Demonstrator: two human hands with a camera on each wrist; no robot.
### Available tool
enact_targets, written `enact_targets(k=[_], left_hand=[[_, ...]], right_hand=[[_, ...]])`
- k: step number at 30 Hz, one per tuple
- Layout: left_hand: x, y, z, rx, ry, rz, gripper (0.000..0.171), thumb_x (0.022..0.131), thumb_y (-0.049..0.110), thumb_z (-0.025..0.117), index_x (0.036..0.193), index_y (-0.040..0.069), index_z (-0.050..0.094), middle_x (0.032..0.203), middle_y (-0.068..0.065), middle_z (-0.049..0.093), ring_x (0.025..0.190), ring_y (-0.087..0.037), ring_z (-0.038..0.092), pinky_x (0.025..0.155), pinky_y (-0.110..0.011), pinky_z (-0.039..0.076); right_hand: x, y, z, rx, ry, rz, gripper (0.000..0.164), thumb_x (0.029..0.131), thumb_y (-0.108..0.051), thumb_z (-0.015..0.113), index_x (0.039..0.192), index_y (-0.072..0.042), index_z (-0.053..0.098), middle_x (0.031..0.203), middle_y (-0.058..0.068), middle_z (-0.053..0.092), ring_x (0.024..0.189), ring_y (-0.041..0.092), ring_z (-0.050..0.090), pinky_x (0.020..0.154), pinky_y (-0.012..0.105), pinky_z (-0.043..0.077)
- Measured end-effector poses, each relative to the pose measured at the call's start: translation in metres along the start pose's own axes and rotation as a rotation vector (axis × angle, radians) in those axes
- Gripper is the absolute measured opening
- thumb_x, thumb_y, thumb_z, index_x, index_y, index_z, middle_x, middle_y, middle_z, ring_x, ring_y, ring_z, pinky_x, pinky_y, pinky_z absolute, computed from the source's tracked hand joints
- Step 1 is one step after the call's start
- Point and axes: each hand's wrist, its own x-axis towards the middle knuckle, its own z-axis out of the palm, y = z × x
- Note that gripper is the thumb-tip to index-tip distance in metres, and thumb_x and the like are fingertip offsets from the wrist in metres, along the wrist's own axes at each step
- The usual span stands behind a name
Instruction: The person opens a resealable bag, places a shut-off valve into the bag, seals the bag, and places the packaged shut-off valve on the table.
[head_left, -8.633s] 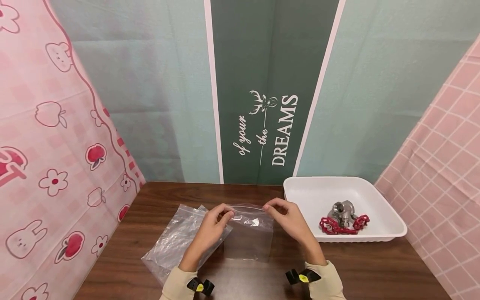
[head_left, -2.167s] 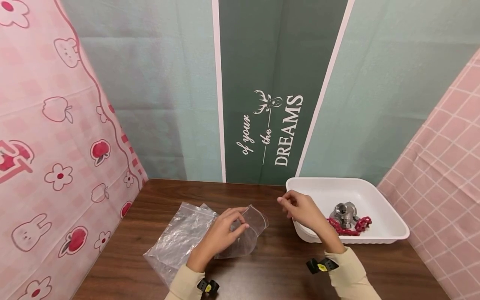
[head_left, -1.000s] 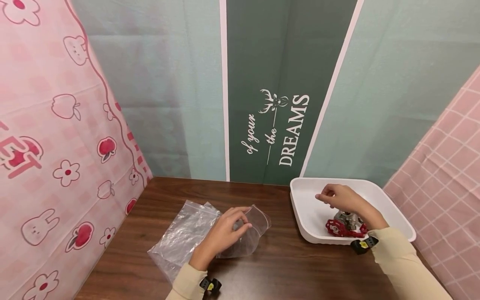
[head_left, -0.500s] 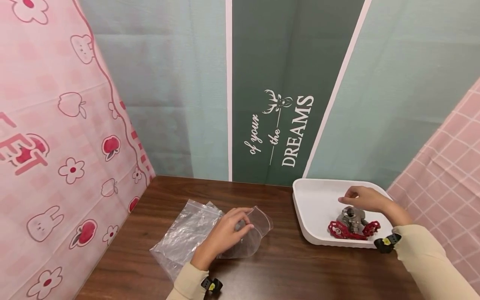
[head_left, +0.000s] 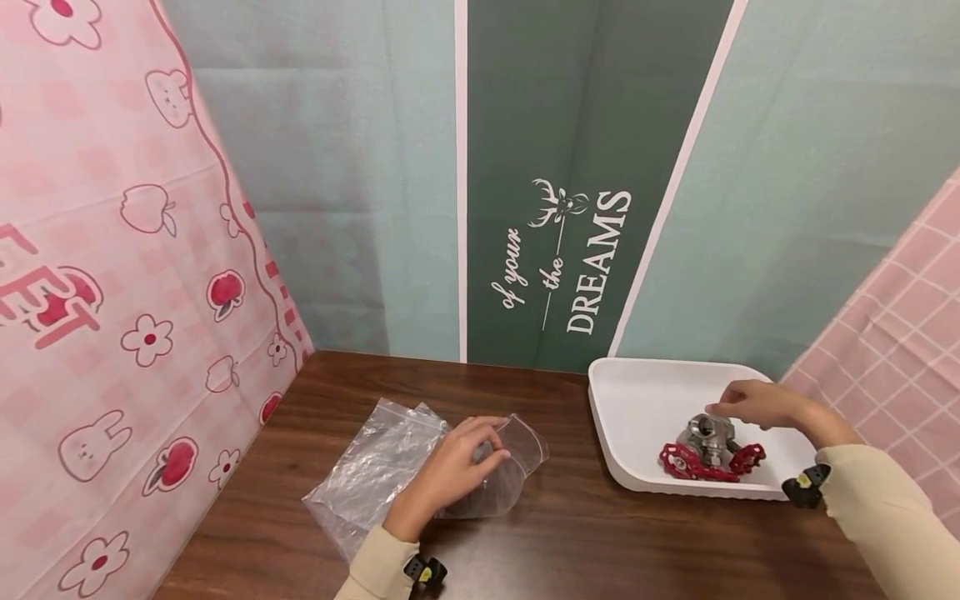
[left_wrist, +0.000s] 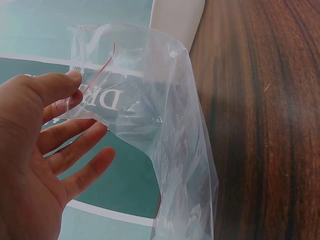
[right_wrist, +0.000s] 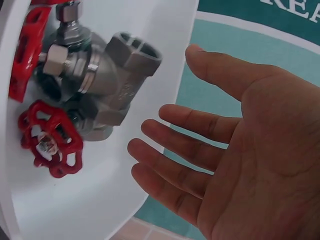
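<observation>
Between thumb and index finger, my left hand [head_left: 459, 463] pinches the edge of a clear zip-lock bag [left_wrist: 175, 115]; its mouth gapes in the head view. In the left wrist view the other fingers of that hand are spread apart. My right hand [head_left: 761, 403] is over the white tray, close by metal gate valves [head_left: 708, 433] with red handwheels [right_wrist: 52, 140]. The right wrist view shows its fingers extended and apart from the nearest valve body [right_wrist: 117, 80], holding nothing. The valves lie together in the tray, partly overlapping, so their number is hard to tell.
The white tray [head_left: 633, 408] stands at the right on a brown wooden table [head_left: 570, 542]. More clear bags [head_left: 367, 467] lie flat to the left, partly under my left forearm. Printed cloths hang behind and at both sides.
From pinching the bag's mouth, my right hand has let go and moved right, over the tray to the valves. My left hand has kept hold of the bag.
</observation>
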Motion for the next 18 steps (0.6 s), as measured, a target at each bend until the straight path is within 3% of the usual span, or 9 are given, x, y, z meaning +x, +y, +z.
enact_targets(k=[4, 12, 18], left_hand=[[0.000, 0.000, 0.001, -0.003, -0.001, -0.002, 0.017, 0.103, 0.030, 0.073, 0.092, 0.021, 0.065, 0.147, 0.002, 0.067, 0.128, -0.018, 0.065, 0.088, -0.032, 0.056], [0.000, 0.000, 0.002, -0.001, 0.000, 0.008, 0.016, 0.103, 0.030, 0.074, 0.092, 0.021, 0.065, 0.146, 0.002, 0.067, 0.126, -0.019, 0.066, 0.088, -0.032, 0.056], [0.000, 0.000, 0.004, 0.007, -0.001, 0.012, 0.017, 0.102, 0.030, 0.074, 0.092, 0.021, 0.064, 0.146, 0.003, 0.067, 0.127, -0.018, 0.066, 0.090, -0.034, 0.057]], right_hand=[[0.003, 0.007, 0.005, 0.030, -0.031, 0.031, 0.057, 0.105, -0.045, 0.065, 0.117, 0.011, 0.060, 0.107, 0.021, 0.067, 0.098, 0.034, 0.065, 0.078, 0.051, 0.063], [0.009, 0.010, 0.018, 0.033, -0.036, 0.060, 0.067, 0.103, -0.051, 0.066, 0.118, 0.014, 0.058, 0.104, 0.020, 0.067, 0.093, 0.029, 0.067, 0.075, 0.045, 0.063], [0.010, 0.011, 0.024, 0.059, -0.097, 0.093, 0.085, 0.101, -0.059, 0.065, 0.124, 0.023, 0.054, 0.108, 0.024, 0.067, 0.095, 0.029, 0.069, 0.081, 0.047, 0.064]])
